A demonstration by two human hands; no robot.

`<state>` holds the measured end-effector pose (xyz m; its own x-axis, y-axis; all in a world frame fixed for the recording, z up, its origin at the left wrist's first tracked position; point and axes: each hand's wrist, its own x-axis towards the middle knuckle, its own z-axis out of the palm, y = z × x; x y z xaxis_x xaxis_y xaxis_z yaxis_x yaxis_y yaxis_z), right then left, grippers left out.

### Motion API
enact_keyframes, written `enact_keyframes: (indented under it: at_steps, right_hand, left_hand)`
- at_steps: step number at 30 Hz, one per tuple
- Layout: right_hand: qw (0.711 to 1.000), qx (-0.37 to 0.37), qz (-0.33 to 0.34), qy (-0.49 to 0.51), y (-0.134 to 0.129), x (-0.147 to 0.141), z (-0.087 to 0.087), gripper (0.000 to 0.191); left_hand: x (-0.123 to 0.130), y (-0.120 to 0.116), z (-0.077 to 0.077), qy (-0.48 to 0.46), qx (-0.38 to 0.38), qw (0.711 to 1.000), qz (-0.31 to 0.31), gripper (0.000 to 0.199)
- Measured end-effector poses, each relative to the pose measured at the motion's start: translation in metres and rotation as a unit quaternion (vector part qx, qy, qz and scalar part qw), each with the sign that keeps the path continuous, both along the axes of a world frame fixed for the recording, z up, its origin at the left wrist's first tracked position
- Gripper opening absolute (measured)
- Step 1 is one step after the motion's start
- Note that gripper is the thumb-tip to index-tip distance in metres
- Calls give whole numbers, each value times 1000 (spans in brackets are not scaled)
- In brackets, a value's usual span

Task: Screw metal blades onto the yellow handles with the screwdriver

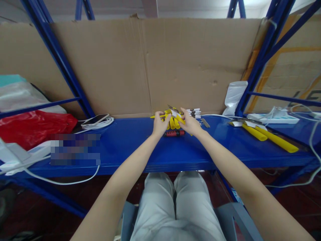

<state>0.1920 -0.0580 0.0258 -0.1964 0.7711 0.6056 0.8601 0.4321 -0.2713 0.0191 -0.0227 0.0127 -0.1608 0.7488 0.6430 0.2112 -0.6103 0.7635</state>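
Note:
At the middle of the blue bench, my right hand (191,124) is closed around a yellow-handled tool (179,118) with a white wrap and a thin dark metal blade pointing up and left. My left hand (159,125) pinches near the wrapped part of the same tool, its fingertips partly hidden. Under and between the hands lie several yellow handles (172,124). Just in front of them sits a red and black screwdriver-like handle (175,133). Beside my right hand are a stack of white-wrapped pieces (195,112) and a small grey metal strip (205,123).
More yellow-handled tools (278,138) lie at the right by a white power strip (273,118). A phone (96,119) rests on coiled white cable (100,124) at left, near a red bag (37,127). Cardboard (105,67) backs the bench (130,144); blue posts flank it.

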Motion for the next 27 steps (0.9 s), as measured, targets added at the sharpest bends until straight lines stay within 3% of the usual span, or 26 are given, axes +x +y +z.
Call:
enact_keyframes:
  at_steps: [3,5,8,11,14,20,23,27]
  right_hand:
    - [1000,-2,-10,0,-4,-5,1,69]
    - [1000,-7,-19,6,-5,-6,0,70]
    - [1000,-6,-26,14,-4,-6,-1,71]
    - [1000,-5,-27,12,-2,-6,-2,71]
    - [1000,-4,-24,-1,-3,-8,-3,69]
    - [1000,5,22,2,-6,-15,-6,67]
    - [996,10,68,60,-1,-14,-7,66]
    - [965,3,98,243,10,-9,-7,55]
  left_hand:
    - [-6,-3,4,18,10,997,70,21]
    - [-8,-6,6,67,16,995,68,17]
    - [-3,-11,9,85,-18,996,4,12]
    - [4,-13,10,21,-79,993,-82,7]
    - [6,-13,11,-42,-115,981,-152,19]
    - [3,-15,11,-71,-159,967,-188,24]
    - [4,-14,10,-87,-176,963,-187,23]
    - [3,-12,12,-154,-175,957,-175,19]
